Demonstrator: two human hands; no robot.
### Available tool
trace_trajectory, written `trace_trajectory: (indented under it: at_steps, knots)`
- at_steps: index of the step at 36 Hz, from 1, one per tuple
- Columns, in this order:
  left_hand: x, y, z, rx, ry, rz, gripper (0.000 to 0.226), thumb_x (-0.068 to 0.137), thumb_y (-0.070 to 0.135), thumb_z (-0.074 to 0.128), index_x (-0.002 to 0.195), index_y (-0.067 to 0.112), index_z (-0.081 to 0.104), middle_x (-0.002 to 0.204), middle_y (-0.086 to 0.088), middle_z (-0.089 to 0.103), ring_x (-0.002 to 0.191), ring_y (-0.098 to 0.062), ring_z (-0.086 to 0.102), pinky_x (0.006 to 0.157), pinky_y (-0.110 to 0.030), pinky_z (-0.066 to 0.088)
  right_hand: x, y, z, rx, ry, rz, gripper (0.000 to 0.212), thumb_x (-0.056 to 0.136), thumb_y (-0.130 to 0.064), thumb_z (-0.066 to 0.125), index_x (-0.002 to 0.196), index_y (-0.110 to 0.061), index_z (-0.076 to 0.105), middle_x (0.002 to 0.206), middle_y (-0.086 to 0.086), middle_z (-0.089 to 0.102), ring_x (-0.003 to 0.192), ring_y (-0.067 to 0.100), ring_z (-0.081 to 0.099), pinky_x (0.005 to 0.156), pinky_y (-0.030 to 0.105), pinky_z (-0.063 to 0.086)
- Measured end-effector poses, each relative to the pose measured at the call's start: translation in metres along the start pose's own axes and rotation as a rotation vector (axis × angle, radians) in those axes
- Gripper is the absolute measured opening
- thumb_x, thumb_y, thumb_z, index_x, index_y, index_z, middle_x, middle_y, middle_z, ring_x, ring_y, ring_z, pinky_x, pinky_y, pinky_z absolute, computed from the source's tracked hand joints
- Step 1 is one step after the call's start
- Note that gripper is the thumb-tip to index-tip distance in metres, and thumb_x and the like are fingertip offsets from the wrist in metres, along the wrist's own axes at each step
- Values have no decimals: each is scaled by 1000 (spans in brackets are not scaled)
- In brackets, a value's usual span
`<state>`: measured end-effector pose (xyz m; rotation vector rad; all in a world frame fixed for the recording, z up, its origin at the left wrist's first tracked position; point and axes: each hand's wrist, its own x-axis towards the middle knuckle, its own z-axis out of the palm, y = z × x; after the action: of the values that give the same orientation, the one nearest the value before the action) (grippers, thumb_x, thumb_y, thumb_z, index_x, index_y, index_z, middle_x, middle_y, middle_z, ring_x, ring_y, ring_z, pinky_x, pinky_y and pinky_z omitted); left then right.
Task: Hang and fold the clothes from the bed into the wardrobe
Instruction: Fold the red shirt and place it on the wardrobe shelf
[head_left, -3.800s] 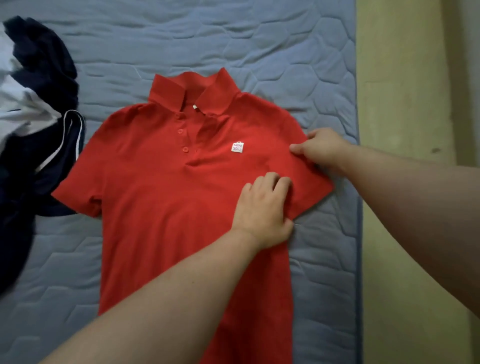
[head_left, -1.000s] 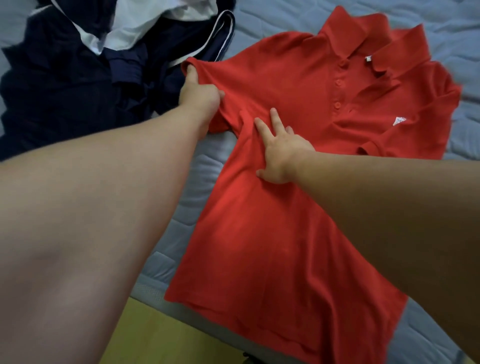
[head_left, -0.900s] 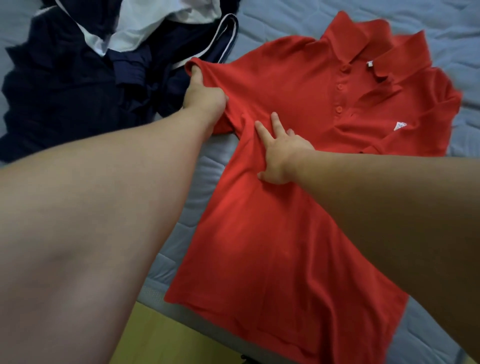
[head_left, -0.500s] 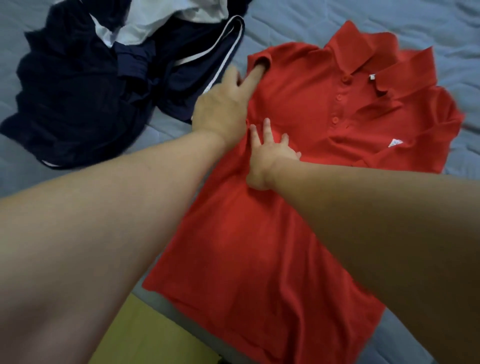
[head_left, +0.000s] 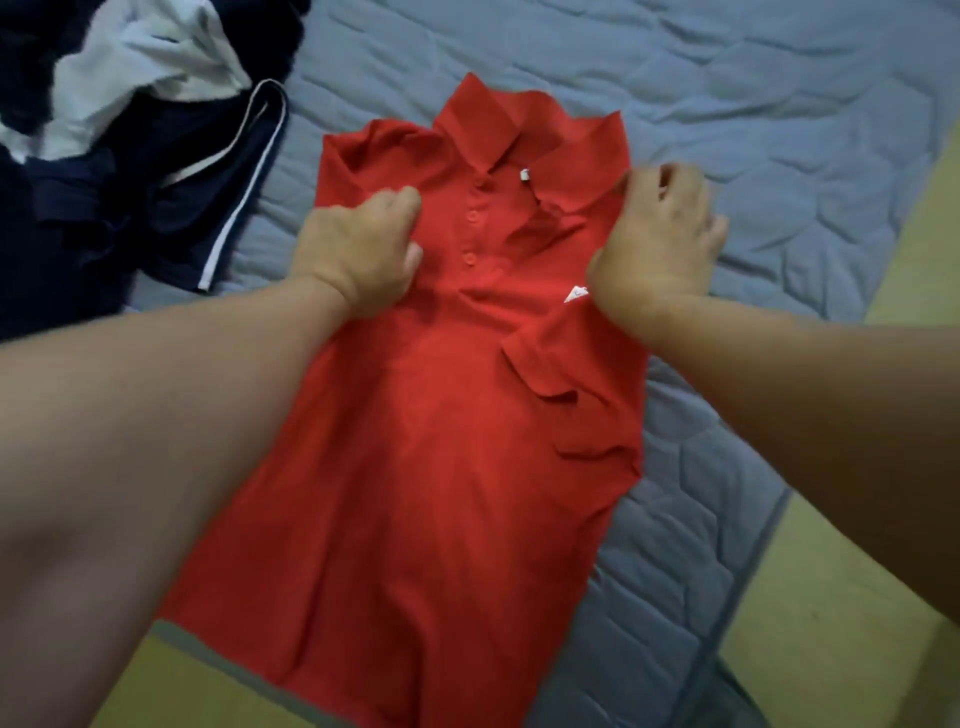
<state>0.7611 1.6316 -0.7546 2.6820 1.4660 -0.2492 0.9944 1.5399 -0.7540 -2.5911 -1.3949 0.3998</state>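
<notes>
a red polo shirt with a small white logo, on a blue-grey quilted mattress beside navy-and-white clothes.

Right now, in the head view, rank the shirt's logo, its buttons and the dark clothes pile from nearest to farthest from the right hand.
1. Logo, right beside the right hand.
2. Buttons, down the shirt front, leftward.
3. Dark clothes pile, far left on the bed.

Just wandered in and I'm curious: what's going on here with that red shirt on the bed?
A person is folding a red polo shirt, face up on the quilted mattress. The left hand grips one shoulder, the right hand the other beside the collar. The right-side sleeve lies folded over the front. A pile of navy and white clothes sits nearby.
</notes>
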Motion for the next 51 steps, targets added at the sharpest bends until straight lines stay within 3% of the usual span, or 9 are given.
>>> trace_trajectory:
  at_steps: [4,9,13,19,25,30,36,45,51]
  knots:
    - [35,0,-12,-13,-9,-137,56,80,14,63,132,11,42,142,-18,41,98,-52,60,79,-57,48,24,24,-1,-82,-232,105,91,73,-28,77,149,-23,28,152,11,30,138,32,32,108,46,29]
    - [73,-13,-15,75,-373,-251,121,65,20,88,157,24,8,167,-8,-1,137,-45,42,108,-52,40,44,35,-2,8,-440,135,76,79,-27,71,144,-14,33,146,15,39,136,37,39,108,47,35]
    - [89,-21,-21,45,-517,-261,136,63,14,91,159,15,-6,163,-18,15,146,-36,30,118,-41,31,51,35,-6,-113,-506,-67,64,80,-26,72,135,-13,41,137,17,51,129,39,48,103,45,41]
    - [86,-26,-28,189,-479,-260,73,60,31,95,115,11,52,117,-25,62,107,-43,63,84,-44,53,50,26,-3,12,-522,-147,32,83,-12,69,112,-1,60,119,21,64,111,37,61,85,35,49]
    - [40,-34,-35,288,-279,-218,25,79,23,69,102,12,71,103,-22,68,97,-44,66,77,-44,52,13,11,-13,250,-496,-167,66,68,-23,86,126,-10,56,126,13,63,115,31,59,91,30,45]
    - [-35,-44,-45,137,-101,-270,26,71,8,60,97,12,65,94,-24,66,89,-47,64,68,-42,44,-84,-10,-26,355,-516,-353,77,72,-18,73,142,-20,39,121,13,67,109,34,62,86,32,49]
    - [-140,-68,-39,-63,1,-287,18,89,21,56,105,14,58,103,-24,64,90,-48,62,69,-49,45,-231,-34,-20,292,-701,-596,91,78,-16,63,152,-28,10,103,22,69,88,43,66,69,43,53]
    - [-302,-102,5,-40,-355,-144,48,70,6,60,118,4,54,123,-23,51,98,-47,58,81,-54,50,-351,-42,45,-281,-889,-855,102,89,-15,53,150,-43,-22,111,10,53,91,31,58,61,38,37]
    - [-368,-94,34,-217,-300,-400,42,79,8,56,120,8,62,139,-11,53,114,-40,56,93,-51,47,-366,-45,56,-546,-814,-1032,83,94,-25,43,156,-34,-12,120,10,51,98,30,55,67,38,32]
